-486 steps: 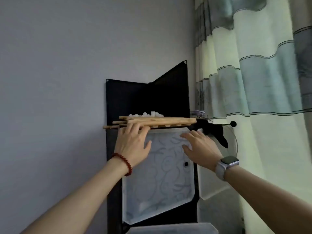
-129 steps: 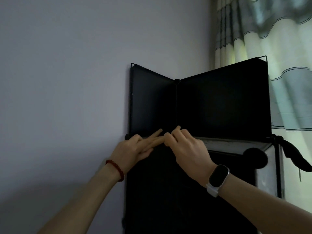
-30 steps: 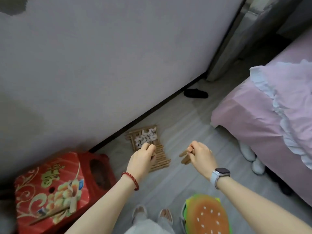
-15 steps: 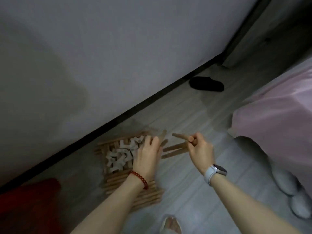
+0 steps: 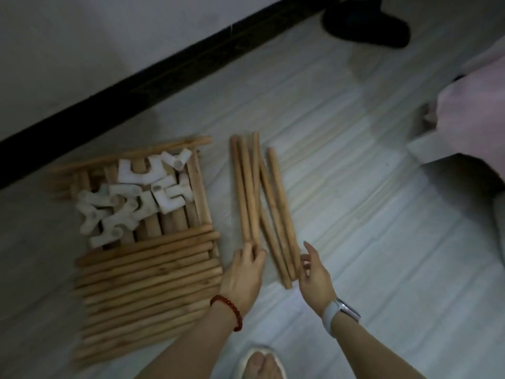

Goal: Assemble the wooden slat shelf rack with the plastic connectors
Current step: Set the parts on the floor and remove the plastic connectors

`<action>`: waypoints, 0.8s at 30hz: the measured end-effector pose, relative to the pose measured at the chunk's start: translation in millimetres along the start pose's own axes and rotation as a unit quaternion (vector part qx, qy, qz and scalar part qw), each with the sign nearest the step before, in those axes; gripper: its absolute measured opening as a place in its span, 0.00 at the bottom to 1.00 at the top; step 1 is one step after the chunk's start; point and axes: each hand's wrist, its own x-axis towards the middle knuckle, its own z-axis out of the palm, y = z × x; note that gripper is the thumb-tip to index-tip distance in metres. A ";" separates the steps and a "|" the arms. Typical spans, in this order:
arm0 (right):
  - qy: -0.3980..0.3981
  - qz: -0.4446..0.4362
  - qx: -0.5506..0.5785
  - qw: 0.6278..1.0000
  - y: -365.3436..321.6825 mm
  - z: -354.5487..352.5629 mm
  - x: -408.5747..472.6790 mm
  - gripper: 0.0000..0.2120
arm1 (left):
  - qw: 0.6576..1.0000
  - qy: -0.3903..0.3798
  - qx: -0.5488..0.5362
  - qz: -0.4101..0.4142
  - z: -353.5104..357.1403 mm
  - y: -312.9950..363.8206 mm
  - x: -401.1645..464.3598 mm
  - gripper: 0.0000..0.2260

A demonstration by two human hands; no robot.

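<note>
In the head view you look down at a pale plank floor (image 5: 369, 214). Your left hand (image 5: 241, 272) rests at the near ends of two loose wooden rods (image 5: 247, 192); its fingers touch these ends, and I cannot tell if they curl round them or only press. Your right hand (image 5: 314, 274) is open, with relaxed fingers beside the near ends of the other loose rods (image 5: 278, 214), touching them lightly or almost. All these rods lie together on the floor, some crossing.

To the left lie the slat panels (image 5: 147, 285), stacked flat, and on the far part of them lies a heap of white plastic connectors (image 5: 131, 198).

You wear a red bead bracelet (image 5: 228, 310) on the left wrist and a watch with a white strap (image 5: 341, 314) on the right wrist. A dark slipper (image 5: 366, 20) lies by the black skirting board (image 5: 164, 67). Pink bedding (image 5: 475, 110) is at the right. I can read no writing or brand anywhere.
</note>
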 end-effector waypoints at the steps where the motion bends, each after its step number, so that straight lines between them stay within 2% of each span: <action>1: -0.006 -0.003 -0.019 1.000 8.1 4.8 6.7 0.23 | 1.000 -0.018 0.022 0.003 9.6 -3.2 0.5 0.18; 5: -0.026 -0.045 -0.115 0.992 7.3 13.8 20.6 0.28 | 0.994 -0.076 0.077 -0.027 24.4 -10.9 2.9 0.31; 7: -0.050 -0.076 -0.172 0.981 3.9 14.6 23.2 0.31 | 0.989 -0.107 0.093 -0.027 25.6 -8.7 -0.3 0.33; 11: -0.095 -0.088 -0.274 0.953 -2.5 12.3 26.5 0.35 | 0.985 -0.144 0.096 -0.013 16.0 -10.6 -1.0 0.31; 15: -0.125 -0.057 -0.247 0.959 -21.0 5.5 11.3 0.28 | 0.987 -0.146 0.059 -0.023 -19.7 -3.3 -17.0 0.30; 18: -0.151 -0.054 -0.246 0.956 -50.6 0.3 -20.6 0.18 | 0.989 -0.124 0.012 -0.076 -55.2 -3.1 -45.4 0.25; 21: -0.206 -0.059 -0.260 0.942 -93.0 -4.2 -68.8 0.18 | 0.986 -0.088 -0.042 -0.133 -103.7 -3.1 -83.6 0.19; 24: -0.246 -0.100 -0.265 0.927 -146.5 -9.6 -127.5 0.17 | 0.970 -0.063 -0.100 -0.211 -162.9 -0.7 -136.4 0.17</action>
